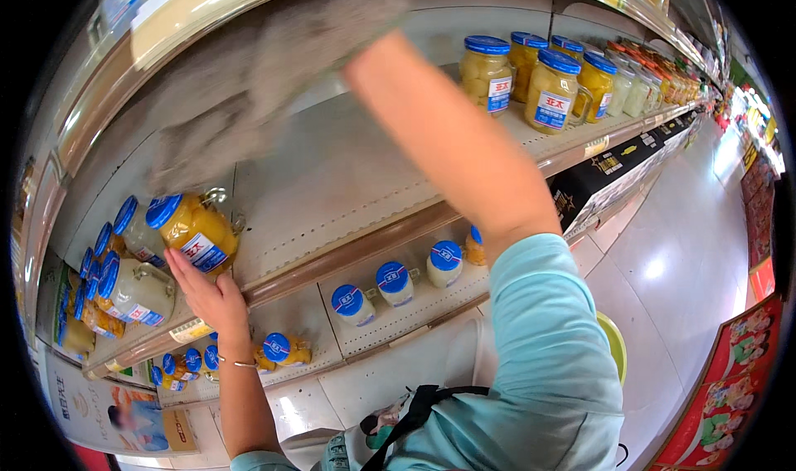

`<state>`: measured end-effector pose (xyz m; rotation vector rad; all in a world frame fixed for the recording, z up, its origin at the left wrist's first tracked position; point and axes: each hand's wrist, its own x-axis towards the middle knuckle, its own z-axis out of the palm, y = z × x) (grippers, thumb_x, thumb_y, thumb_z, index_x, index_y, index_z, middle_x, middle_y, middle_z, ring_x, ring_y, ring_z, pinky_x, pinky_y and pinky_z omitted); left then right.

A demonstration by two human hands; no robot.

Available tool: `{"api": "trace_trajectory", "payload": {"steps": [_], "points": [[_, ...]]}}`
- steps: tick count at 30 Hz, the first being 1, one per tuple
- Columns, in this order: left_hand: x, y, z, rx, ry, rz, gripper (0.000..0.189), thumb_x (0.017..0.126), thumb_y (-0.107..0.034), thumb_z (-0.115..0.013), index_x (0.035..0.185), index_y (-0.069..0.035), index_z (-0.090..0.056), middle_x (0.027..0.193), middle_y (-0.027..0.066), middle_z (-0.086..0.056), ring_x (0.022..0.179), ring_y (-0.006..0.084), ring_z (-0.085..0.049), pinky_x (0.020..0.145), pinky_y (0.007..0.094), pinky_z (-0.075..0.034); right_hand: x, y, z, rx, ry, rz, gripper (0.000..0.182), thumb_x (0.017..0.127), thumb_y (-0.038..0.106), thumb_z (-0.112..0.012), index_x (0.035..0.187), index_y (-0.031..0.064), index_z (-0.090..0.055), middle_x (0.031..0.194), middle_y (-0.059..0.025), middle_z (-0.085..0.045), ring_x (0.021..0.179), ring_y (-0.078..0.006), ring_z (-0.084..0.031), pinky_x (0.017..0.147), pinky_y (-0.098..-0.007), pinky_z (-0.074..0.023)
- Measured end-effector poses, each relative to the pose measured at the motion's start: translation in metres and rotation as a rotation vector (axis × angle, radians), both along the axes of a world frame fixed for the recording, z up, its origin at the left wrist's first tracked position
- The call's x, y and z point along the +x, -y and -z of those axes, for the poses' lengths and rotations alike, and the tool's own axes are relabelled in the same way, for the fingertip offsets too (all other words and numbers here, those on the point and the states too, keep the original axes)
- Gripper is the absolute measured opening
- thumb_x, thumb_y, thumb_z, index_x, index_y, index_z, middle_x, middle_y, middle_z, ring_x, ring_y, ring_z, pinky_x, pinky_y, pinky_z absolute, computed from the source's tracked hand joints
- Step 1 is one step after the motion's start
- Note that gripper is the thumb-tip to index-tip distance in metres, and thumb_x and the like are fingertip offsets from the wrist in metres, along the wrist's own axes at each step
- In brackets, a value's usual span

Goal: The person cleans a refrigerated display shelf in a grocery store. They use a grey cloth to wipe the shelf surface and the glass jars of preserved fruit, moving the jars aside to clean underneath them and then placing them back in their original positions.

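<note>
My left hand, with a bracelet at its wrist, rests against a glass jar of yellow fruit at the left of the shelf. Its fingers lie straight along the jar's label side, and the thumb stands apart. The jar has a blue lid and a glass handle. My right hand reaches up over the shelf with a grey cloth. Both are blurred by motion, and the cloth covers the fingers. Under the right forearm lies the pale metal shelf board. Beside the left hand stands a jar with pale contents.
More blue-lidded jars stand farther right on this shelf. The lower shelf holds several small jars. Above runs the upper shelf edge. A black printed box sits below at right. A yellow-green round object shows behind my right sleeve.
</note>
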<state>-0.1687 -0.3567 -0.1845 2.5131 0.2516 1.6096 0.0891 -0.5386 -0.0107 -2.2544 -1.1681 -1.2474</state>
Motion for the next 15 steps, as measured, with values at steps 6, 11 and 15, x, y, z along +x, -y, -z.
{"api": "trace_trajectory", "payload": {"steps": [6,11,15], "points": [[-0.002,0.000,-0.003,0.009,0.000,-0.011,0.067,0.064,-0.001,-0.041,0.129,0.003,-0.025,0.134,0.0224,-0.024,0.121,0.0380,-0.028,0.097,0.0391,-0.027,0.047,0.169,0.011,0.101,-0.156,0.311,0.031,0.079,0.023,-0.049,0.103,0.0039,-0.055,0.099,-0.0101,-0.058,0.087,-0.0204,-0.055,0.077,-0.0328,-0.0433],[0.002,-0.001,0.003,0.033,0.016,-0.013,0.067,0.065,-0.001,-0.041,0.130,0.001,-0.024,0.135,0.0206,-0.024,0.122,0.0367,-0.027,0.098,0.0384,-0.026,0.057,0.196,0.017,0.188,-0.214,0.392,0.031,0.079,0.023,-0.050,0.103,0.0040,-0.055,0.099,-0.0099,-0.058,0.087,-0.0201,-0.054,0.077,-0.0326,-0.0433],[0.004,0.000,0.003,-0.006,0.013,0.000,0.067,0.065,0.002,-0.039,0.131,0.001,-0.024,0.135,0.0197,-0.024,0.124,0.0343,-0.027,0.099,0.0376,-0.025,0.038,0.120,0.012,0.155,-0.123,0.199,0.031,0.078,0.023,-0.050,0.103,0.0041,-0.055,0.099,-0.0098,-0.058,0.087,-0.0199,-0.054,0.077,-0.0324,-0.0433]]}}
